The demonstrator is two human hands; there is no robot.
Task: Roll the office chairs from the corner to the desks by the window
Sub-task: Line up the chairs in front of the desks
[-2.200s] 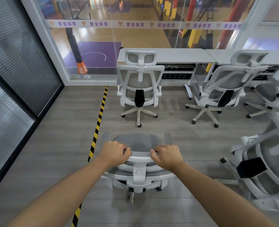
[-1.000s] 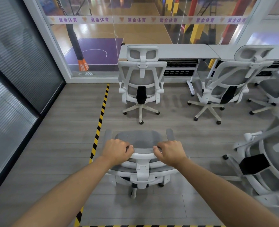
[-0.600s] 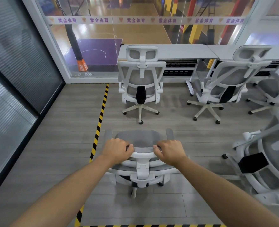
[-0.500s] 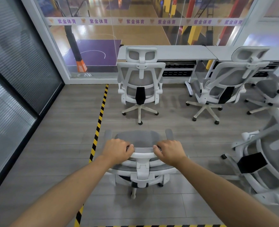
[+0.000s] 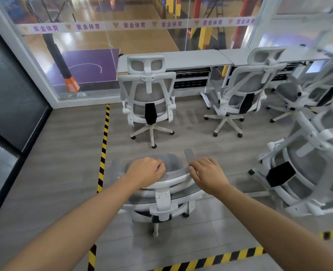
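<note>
Head view, left hand [image 5: 145, 171] curled over chair headrest [image 5: 176, 176], right hand [image 5: 208, 174] loosely open, fingertips touching it

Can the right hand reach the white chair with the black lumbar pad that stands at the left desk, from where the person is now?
Probably not. The right hand rests on the near grey mesh chair, which stands between the person and that white chair, with open floor beyond.

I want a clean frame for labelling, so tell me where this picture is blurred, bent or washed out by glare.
Head view: motion blur smears the right-edge chairs; wide-angle bending curves the window frame and desks; glare streaks the court floor behind glass; both hands, left hand and right hand, stay fairly sharp.
</note>
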